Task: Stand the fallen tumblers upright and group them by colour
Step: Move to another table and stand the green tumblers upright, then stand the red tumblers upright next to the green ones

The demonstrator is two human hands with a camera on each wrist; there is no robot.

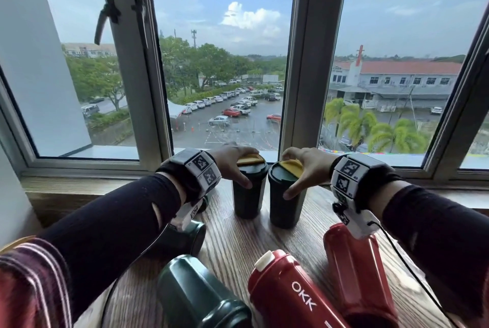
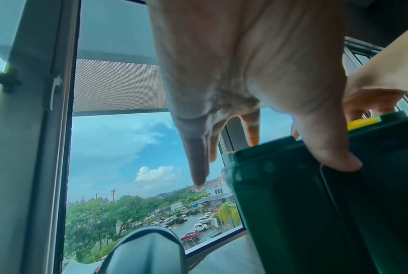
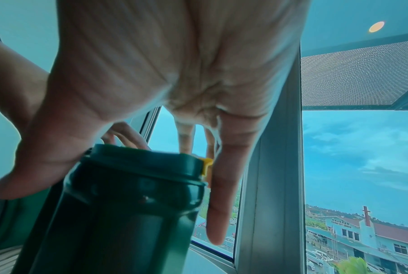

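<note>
Two dark green tumblers stood upright side by side at the back of the wooden surface (image 1: 232, 243), near the window sill. The left hand (image 1: 232, 162) sat over the top of the left green tumbler (image 1: 248, 190), thumb down the near wall and fingers draped across the yellow flap of the lid; the left wrist view showed the thumb pressed on the rim and the little finger hanging free. The right hand (image 1: 304, 168) capped the right green tumbler (image 1: 284, 200) the same way, thumb on the near side, fingers over the far rim. Both hands curled round the lids in a top grip.

Still lying down: another green tumbler (image 1: 182, 240) under the left forearm, a fourth green one (image 1: 195, 293) at the near edge, a red tumbler marked OKK (image 1: 293, 293), and a second red tumbler (image 1: 354, 269) beside it.

Handling, as judged: hard plastic or coated walls, stiff, smooth, probably light if empty. A glossy tapered body would likely slip in a loose side grip. The lid's flared rim gave a lip for fingertips, so a top grasp seemed sound for short lifts, provided the lid was seated firmly; that could not be told. The fallen ones would roll; best taken round the mid-body and tipped onto the base.
</note>
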